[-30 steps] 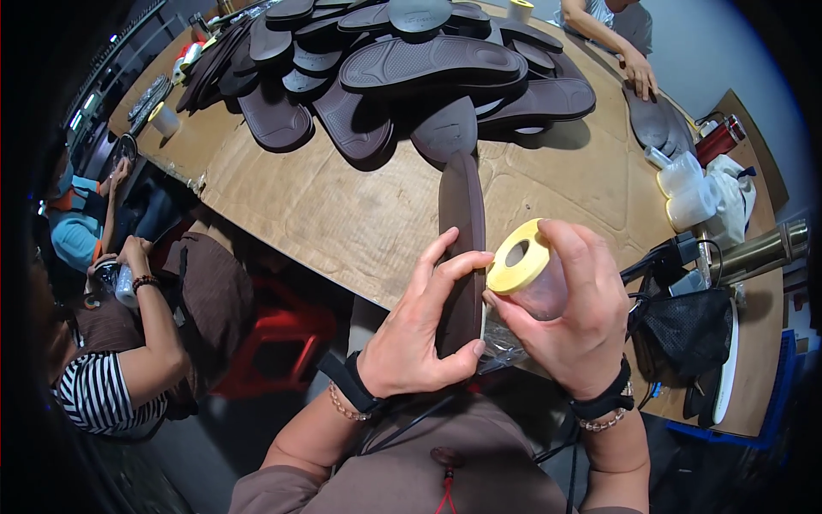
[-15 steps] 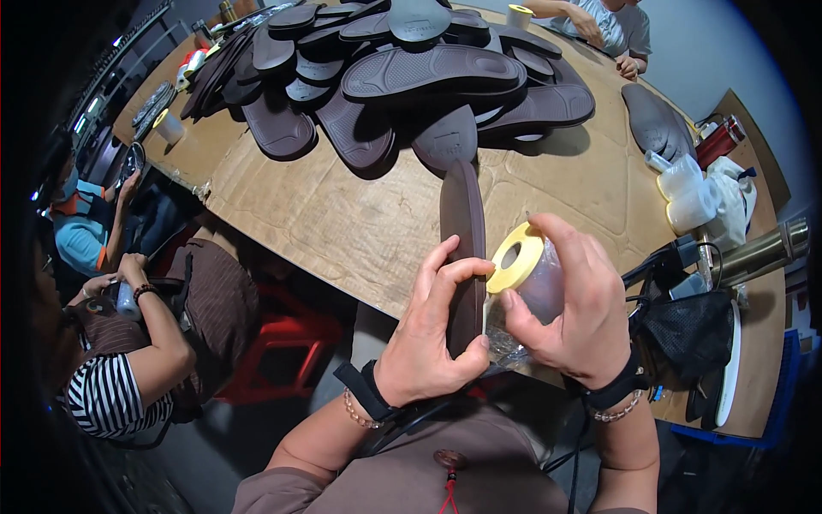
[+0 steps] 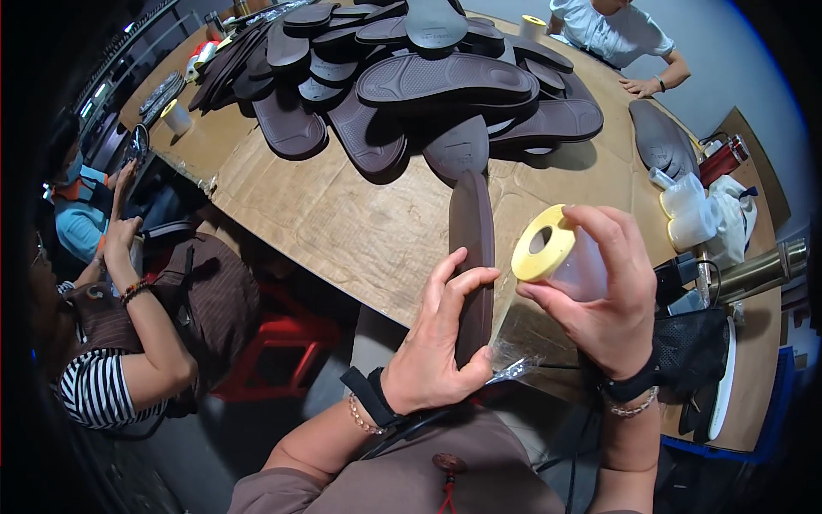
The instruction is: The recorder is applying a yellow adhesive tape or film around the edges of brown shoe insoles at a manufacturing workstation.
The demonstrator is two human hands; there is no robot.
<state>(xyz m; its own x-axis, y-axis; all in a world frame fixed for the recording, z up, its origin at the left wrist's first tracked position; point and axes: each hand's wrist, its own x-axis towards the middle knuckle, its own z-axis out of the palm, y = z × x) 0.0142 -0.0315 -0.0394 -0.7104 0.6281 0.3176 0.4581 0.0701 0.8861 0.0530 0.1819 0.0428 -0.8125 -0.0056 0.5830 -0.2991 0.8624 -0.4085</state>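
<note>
A dark brown shoe sole (image 3: 471,218) stands on edge in my left hand (image 3: 428,360), with the fingers and thumb closed around its near part. Its far end points at the pile of soles. To its right, my right hand (image 3: 612,300) grips a roll of clear film (image 3: 585,267) with a yellow end face and a round hole. A gap separates the roll from the sole. Crinkled clear film (image 3: 514,370) shows beside my left thumb; whether it is attached to the sole or the roll, I cannot tell.
A large heap of brown soles (image 3: 445,79) covers the far part of the cardboard-topped table (image 3: 317,231). More soles (image 3: 661,141), film rolls (image 3: 692,214) and a metal cylinder (image 3: 766,270) lie at the right. People sit at left and far right, near a red stool (image 3: 274,351).
My right hand has moved the roll rightward, away from the sole. Crinkled film now shows more plainly by my left thumb. The far person's hand now rests flat on the table.
</note>
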